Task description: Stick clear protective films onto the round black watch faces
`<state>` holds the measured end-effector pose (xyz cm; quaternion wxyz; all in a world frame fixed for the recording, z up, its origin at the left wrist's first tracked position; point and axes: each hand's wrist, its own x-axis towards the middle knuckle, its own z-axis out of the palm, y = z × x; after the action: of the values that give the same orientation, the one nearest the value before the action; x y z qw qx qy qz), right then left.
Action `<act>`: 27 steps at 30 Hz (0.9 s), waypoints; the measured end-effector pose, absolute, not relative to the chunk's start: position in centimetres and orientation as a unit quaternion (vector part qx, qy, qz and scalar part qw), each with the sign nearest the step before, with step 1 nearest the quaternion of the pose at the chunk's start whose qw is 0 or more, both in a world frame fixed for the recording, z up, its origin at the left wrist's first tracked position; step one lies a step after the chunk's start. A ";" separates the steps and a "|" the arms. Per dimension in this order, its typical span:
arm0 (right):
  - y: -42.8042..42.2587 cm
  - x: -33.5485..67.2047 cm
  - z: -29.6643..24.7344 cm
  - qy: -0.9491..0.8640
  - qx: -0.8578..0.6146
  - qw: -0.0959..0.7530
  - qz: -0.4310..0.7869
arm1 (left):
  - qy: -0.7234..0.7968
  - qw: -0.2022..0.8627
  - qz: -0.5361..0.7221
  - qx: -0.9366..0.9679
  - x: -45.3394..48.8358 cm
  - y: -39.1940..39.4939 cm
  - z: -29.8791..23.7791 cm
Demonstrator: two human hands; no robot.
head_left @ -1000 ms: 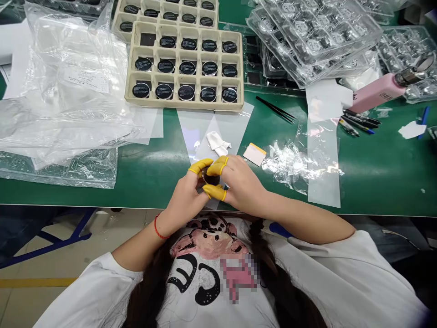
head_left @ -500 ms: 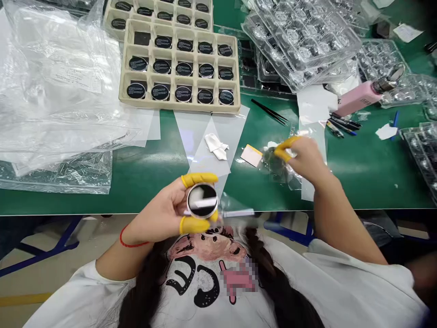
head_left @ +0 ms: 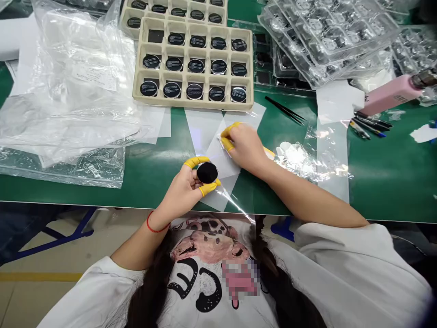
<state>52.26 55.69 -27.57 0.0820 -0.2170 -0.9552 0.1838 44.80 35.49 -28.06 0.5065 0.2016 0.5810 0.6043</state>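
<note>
My left hand (head_left: 186, 184), with yellow finger cots, holds by its edge a round black glossy disc with a silver rim (head_left: 207, 173), face up above the front of the table. A clear plastic film (head_left: 235, 200) hangs beside that hand; whether the fingers hold it too I cannot tell. My right hand (head_left: 244, 146), also in yellow finger cots, is closed in a pinch over the white sheets. A small bit of white cloth (head_left: 219, 136) shows at its fingertips, the remainder hidden by the hand. Beneath lies a translucent white sheet (head_left: 221, 159) on the green table.
A cream compartment tray (head_left: 193, 104) of similar black discs stands ahead. Clear plastic bags (head_left: 82, 105) cover the left side. Black tweezers (head_left: 285, 110), clear blister trays (head_left: 327, 45), a pink bottle (head_left: 391, 96), pens (head_left: 370, 124) and white round pieces (head_left: 295, 157) lie to the right.
My right hand has moved left, from the clear film pieces to the white cloth, and closed on it. My left hand has moved the disc forward; the bright reflection on its face is gone.
</note>
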 end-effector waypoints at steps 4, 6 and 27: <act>53.6 54.7 -26.5 -0.949 -0.044 0.205 0.234 | 0.586 0.501 0.606 0.197 44.7 35.3 -28.5; 51.6 55.4 -26.4 -0.946 0.071 0.238 0.207 | 0.587 0.492 0.604 0.222 44.6 35.2 -28.8; 49.6 54.7 -28.7 -0.932 0.049 0.349 0.087 | 0.600 0.461 0.613 0.228 45.0 35.4 -28.8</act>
<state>54.67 49.64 -28.75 0.3485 0.0489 -0.9320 0.0868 45.04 35.36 -28.81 0.4612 0.2283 0.5999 0.6126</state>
